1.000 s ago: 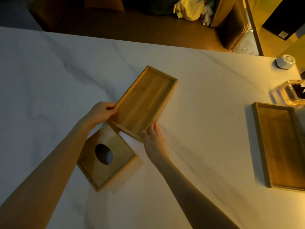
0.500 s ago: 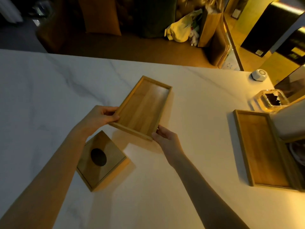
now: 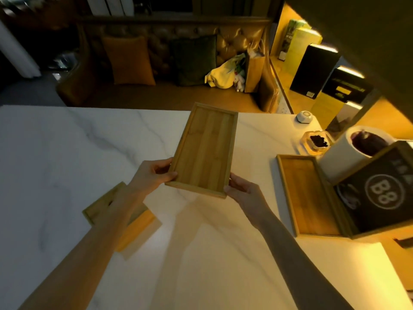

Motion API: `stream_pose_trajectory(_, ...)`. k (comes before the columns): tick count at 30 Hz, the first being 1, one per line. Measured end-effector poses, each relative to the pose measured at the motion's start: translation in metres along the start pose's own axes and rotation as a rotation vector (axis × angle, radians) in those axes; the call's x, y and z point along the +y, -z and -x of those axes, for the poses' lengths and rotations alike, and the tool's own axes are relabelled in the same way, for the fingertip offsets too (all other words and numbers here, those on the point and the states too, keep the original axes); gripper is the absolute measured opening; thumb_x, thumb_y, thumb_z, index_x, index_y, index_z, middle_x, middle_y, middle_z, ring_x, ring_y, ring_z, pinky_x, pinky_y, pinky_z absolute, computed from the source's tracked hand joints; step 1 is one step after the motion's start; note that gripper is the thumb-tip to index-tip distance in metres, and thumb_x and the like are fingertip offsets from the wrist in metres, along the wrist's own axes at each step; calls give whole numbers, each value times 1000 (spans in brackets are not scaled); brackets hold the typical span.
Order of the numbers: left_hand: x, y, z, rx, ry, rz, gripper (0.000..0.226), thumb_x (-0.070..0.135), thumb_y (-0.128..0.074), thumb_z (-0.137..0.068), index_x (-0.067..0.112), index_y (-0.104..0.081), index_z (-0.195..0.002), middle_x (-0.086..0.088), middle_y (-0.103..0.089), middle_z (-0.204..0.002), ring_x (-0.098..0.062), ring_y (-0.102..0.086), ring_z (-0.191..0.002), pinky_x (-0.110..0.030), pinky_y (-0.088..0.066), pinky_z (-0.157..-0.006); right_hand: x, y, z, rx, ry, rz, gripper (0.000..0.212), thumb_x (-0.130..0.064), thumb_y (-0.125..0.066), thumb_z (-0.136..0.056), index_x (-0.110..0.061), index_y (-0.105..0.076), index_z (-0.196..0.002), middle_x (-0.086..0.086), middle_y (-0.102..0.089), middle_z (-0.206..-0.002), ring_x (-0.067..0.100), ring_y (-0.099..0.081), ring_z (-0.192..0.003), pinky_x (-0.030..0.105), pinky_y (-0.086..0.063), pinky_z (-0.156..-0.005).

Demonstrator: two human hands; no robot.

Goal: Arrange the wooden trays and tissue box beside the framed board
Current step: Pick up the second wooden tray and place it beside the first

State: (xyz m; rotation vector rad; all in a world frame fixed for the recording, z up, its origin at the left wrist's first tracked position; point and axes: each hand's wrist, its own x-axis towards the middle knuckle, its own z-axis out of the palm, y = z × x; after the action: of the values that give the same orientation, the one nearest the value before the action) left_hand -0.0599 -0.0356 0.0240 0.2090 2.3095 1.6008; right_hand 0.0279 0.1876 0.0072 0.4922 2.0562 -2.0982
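A wooden tray (image 3: 205, 148) is held up above the white marble table (image 3: 67, 153), tilted with its far end raised. My left hand (image 3: 154, 173) grips its near left corner and my right hand (image 3: 242, 190) grips its near right corner. The wooden tissue box (image 3: 134, 224) lies on the table under my left forearm, partly hidden. A second wooden tray (image 3: 306, 195) lies flat at the right, right against the framed board (image 3: 380, 195), a dark board with "B8" in a wooden frame.
Behind the board stand a white cylinder (image 3: 348, 153), a glass dish with dark contents (image 3: 317, 140) and a small white object (image 3: 304, 116). A leather sofa with cushions (image 3: 156, 63) lies beyond the table's far edge. Boxes stand on shelves at the right.
Both hands have lifted the tray off the table and carried it to the right and up. The view has swung right, bringing the framed board into sight.
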Motion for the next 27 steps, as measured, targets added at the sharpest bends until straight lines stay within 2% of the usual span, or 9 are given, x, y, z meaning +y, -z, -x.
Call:
stream_pose_trajectory(2,4,-19,6,6,-4,35,40,1,-62,-78,10,-57,-116,17,-71,-89,-5,-67,-90,-14,-52,-80,4,15,10,20,-2,5,44,-7,-54,-89,-13,-46,-131,-6,-58,-113,16,-49,-116,43,-37,-108)
stream_pose_trajectory(4,9,-39,11,-3,-1,42,39,1,-62,-79,11,-57,-116,16,-70,-90,-2,-66,-87,-13,-52,-79,8,30,18,48,-14,-3,41,-5,-52,-89,-14,-48,-129,-7,-59,-110,16,-50,-114,44,-38,-108)
stream_pose_trajectory(8,10,-77,15,-55,21,35,37,4,-59,-81,12,-56,-118,1,-66,-103,-14,-63,-98,-32,-49,-94,19,61,32,86,-30,23,37,-5,-51,-90,-15,-52,-125,-15,-61,-98,14,-53,-109,42,-41,-105)
stream_pose_trajectory(13,6,-120,11,-92,46,-73,34,8,-57,-84,12,-56,-118,-9,-66,-109,-26,-61,-101,-42,-46,-98,37,95,39,105,-79,113,34,-9,-51,-91,-17,-54,-124,-6,-62,-109,16,-53,-112,41,-41,-105)
stream_pose_trajectory(17,-2,-146,10,-88,53,-115,36,7,-56,-84,11,-54,-119,9,-63,-91,-15,-61,-89,-31,-46,-92,50,115,38,110,-130,181,35,-10,-51,-91,-16,-53,-125,3,-62,-115,20,-53,-113,37,-43,-100)
stream_pose_trajectory(21,-13,-161,10,-74,89,-111,38,4,-57,-83,10,-53,-120,12,-62,-88,-7,-59,-86,-23,-46,-84,62,126,31,116,-189,219,37,-9,-54,-89,-13,-53,-126,8,-61,-116,22,-52,-112,39,-44,-101)
stream_pose_trajectory(24,-21,-166,7,-68,121,-102,39,3,-58,-82,11,-53,-120,15,-64,-86,-8,-60,-87,-25,-47,-86,71,129,27,105,-215,231,38,-11,-56,-88,-11,-53,-126,8,-60,-118,22,-52,-113,37,-44,-99)
stream_pose_trajectory(27,-28,-169,1,-76,143,-91,39,1,-59,-81,13,-56,-118,24,-69,-80,-12,-63,-91,-27,-50,-86,77,131,23,92,-232,231,37,-10,-57,-87,-9,-54,-124,10,-60,-114,22,-53,-110,32,-43,-90)
